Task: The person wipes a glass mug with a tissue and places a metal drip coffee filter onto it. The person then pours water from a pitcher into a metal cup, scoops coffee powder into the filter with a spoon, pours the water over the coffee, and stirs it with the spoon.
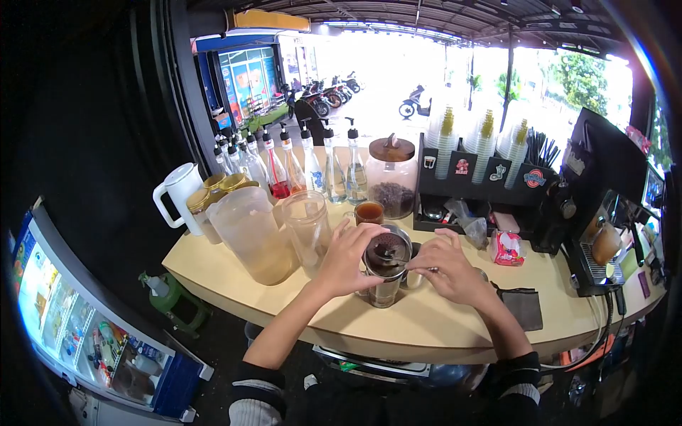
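Observation:
My left hand (pixel 348 259) curves its fingers and thumb around the side of a round metal cup (pixel 407 240), which has dark, wet-looking contents. Between the fingertips of my right hand (pixel 446 264) is the thin handle of a spoon (pixel 413 268), its other end reaching into the cup. Just below the cup, a clear glass (pixel 384 292) stands on the counter. Whether the cup rests on this glass is hard to see. Close behind stands a glass mug of reddish-brown drink (pixel 369 211).
A frosted pitcher (pixel 252 231) and a clear jar (pixel 307 227) stand left of my hands. Behind are pump bottles (pixel 334 174) and a wooden-lidded jar (pixel 392 181). A black cup organizer (pixel 472 174), a pink packet (pixel 507 248) and an espresso machine (pixel 604 245) are rightward on the counter (pixel 341 309).

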A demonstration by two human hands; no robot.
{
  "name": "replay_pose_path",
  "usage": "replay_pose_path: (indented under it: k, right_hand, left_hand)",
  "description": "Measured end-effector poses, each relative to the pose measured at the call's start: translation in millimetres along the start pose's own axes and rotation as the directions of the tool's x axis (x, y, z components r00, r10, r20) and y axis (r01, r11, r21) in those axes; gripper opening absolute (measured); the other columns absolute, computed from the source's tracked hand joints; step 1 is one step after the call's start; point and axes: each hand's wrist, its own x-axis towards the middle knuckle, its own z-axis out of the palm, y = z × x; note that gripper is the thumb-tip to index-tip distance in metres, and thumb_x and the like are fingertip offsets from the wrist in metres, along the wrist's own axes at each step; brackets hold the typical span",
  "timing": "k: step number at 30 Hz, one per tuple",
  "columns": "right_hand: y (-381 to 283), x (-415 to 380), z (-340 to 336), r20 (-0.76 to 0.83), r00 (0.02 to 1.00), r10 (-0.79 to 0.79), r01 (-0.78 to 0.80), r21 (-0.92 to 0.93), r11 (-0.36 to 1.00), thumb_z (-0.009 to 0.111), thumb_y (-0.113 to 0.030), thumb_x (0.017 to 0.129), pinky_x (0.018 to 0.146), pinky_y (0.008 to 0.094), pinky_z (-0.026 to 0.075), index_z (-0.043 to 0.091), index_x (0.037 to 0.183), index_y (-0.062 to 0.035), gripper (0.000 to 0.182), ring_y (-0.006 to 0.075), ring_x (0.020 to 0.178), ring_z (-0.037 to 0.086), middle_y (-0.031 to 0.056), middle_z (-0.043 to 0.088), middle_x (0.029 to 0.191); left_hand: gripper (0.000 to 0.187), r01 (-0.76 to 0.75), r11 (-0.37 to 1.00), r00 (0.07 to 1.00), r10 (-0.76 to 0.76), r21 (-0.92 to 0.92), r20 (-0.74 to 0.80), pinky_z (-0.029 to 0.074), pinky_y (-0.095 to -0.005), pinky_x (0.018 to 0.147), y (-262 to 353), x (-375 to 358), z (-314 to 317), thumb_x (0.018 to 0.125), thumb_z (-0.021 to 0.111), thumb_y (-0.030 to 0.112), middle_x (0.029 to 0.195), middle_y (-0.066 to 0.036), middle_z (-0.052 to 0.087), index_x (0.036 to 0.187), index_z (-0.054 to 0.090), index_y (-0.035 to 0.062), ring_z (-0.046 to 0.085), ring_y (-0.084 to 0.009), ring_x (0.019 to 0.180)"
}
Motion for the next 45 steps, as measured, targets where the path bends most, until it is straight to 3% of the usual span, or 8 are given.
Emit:
replay_pose_path:
  k: [17, 22, 26, 29, 32, 35, 39, 45]
  right_hand:
    - [-8.5, -5.5, -3.3, 0.078, 0.990, -0.118, 0.129, -0.158, 0.979, 0.066, -0.005, 0.074, 0.101, 0.0470, 0.029, 0.066, 0.093, -0.0133, 0.021, 0.0174, 0.089, 0.057, -0.0021, 0.060, 0.079]
    - [-4.6, -4.0, 2.1, 0.010, 1.000, -0.022, 0.023, -0.034, 0.999, 0.064, -0.005, 0.076, 0.101, 0.0469, 0.028, 0.066, 0.093, -0.0127, 0.018, 0.0179, 0.089, 0.057, 0.0007, 0.061, 0.081]
    - [-5.7, -0.2, 5.5, 0.030, 0.998, -0.055, 0.056, -0.014, 0.998, 0.062, -0.007, 0.080, 0.100, 0.0467, 0.029, 0.064, 0.092, -0.0114, 0.012, 0.0180, 0.089, 0.057, 0.0016, 0.062, 0.083]
    - [1.4, 3.5, 6.3, -0.103, 0.994, 0.040, -0.035, 0.046, 0.998, 0.058, -0.009, 0.085, 0.100, 0.0449, 0.028, 0.062, 0.091, -0.0088, 0.007, 0.0192, 0.086, 0.059, 0.0033, 0.063, 0.082]
    - [4.8, 10.3, 6.7, -0.218, 0.954, 0.205, -0.161, 0.201, 0.966, 0.056, -0.009, 0.088, 0.094, 0.0391, 0.036, 0.060, 0.089, -0.0052, 0.005, 0.0178, 0.079, 0.061, 0.0050, 0.065, 0.078]
    - [4.6, 17.6, 7.1, -0.237, 0.899, 0.367, -0.204, 0.515, 0.832, 0.058, -0.011, 0.089, 0.072, 0.0271, 0.047, 0.058, 0.088, -0.0008, 0.010, 0.0110, 0.074, 0.062, 0.0058, 0.065, 0.075]
    - [1.6, 22.2, 6.3, -0.229, 0.907, 0.354, -0.204, 0.496, 0.844, 0.060, -0.011, 0.089, 0.071, 0.0265, 0.047, 0.058, 0.087, -0.0005, 0.011, 0.0112, 0.074, 0.063, 0.0055, 0.065, 0.075]
    - [0.6, 24.3, 15.7, -0.195, 0.914, 0.354, -0.215, 0.507, 0.835, 0.062, -0.012, 0.087, 0.072, 0.0265, 0.046, 0.059, 0.087, -0.0007, 0.011, 0.0119, 0.073, 0.065, 0.0057, 0.065, 0.075]
  left_hand:
    - [0.081, 0.022, 1.000, 0.999, -0.022, -0.003, 0.037, 0.024, -0.0523, 0.107, 2.3, 2.5, -4.3, 0.053, 0.082, 0.025, 0.119, -0.007, 0.051, 0.123, 0.044, 0.0142, 0.048, -0.0257, 0.117]
    - [0.078, 0.037, 0.999, 0.999, -0.036, -0.021, 0.032, 0.023, -0.0515, 0.108, 1.7, 0.9, -1.8, 0.053, 0.082, 0.027, 0.119, -0.007, 0.052, 0.121, 0.047, 0.0141, 0.047, -0.0274, 0.118]
    - [0.079, 0.045, 0.999, 0.999, -0.044, -0.016, 0.025, 0.023, -0.0516, 0.108, 2.9, 1.5, -3.0, 0.052, 0.082, 0.028, 0.119, -0.006, 0.054, 0.122, 0.048, 0.0143, 0.048, -0.0262, 0.117]
    - [0.080, 0.055, 0.998, 0.998, -0.054, -0.014, 0.027, 0.022, -0.0513, 0.108, 1.5, 4.4, -2.3, 0.053, 0.082, 0.030, 0.119, -0.006, 0.055, 0.123, 0.047, 0.0145, 0.050, -0.0245, 0.117]
    - [0.079, 0.080, 0.996, 0.997, -0.079, -0.039, 0.016, 0.022, -0.0511, 0.108, 1.7, 9.1, -4.5, 0.054, 0.081, 0.034, 0.118, -0.007, 0.057, 0.123, 0.047, 0.0141, 0.051, -0.0239, 0.116]
    - [0.079, 0.108, 0.990, 0.994, -0.108, -0.095, 0.002, 0.024, -0.0508, 0.108, 2.7, 13.4, -4.8, 0.055, 0.081, 0.037, 0.115, -0.009, 0.060, 0.123, 0.050, 0.0120, 0.053, -0.0252, 0.113]
    - [0.083, 0.257, 0.954, 0.965, -0.244, -0.155, 0.098, 0.033, -0.0431, 0.103, 7.3, 14.1, -8.1, 0.052, 0.084, 0.042, 0.117, -0.012, 0.058, 0.123, 0.054, 0.0108, 0.050, -0.0293, 0.115]
    - [0.080, 0.236, 0.961, 0.970, -0.224, -0.146, 0.094, 0.037, -0.0394, 0.100, -0.9, 8.0, -2.9, 0.053, 0.083, 0.041, 0.113, -0.014, 0.061, 0.118, 0.056, 0.0046, 0.054, -0.0308, 0.110]
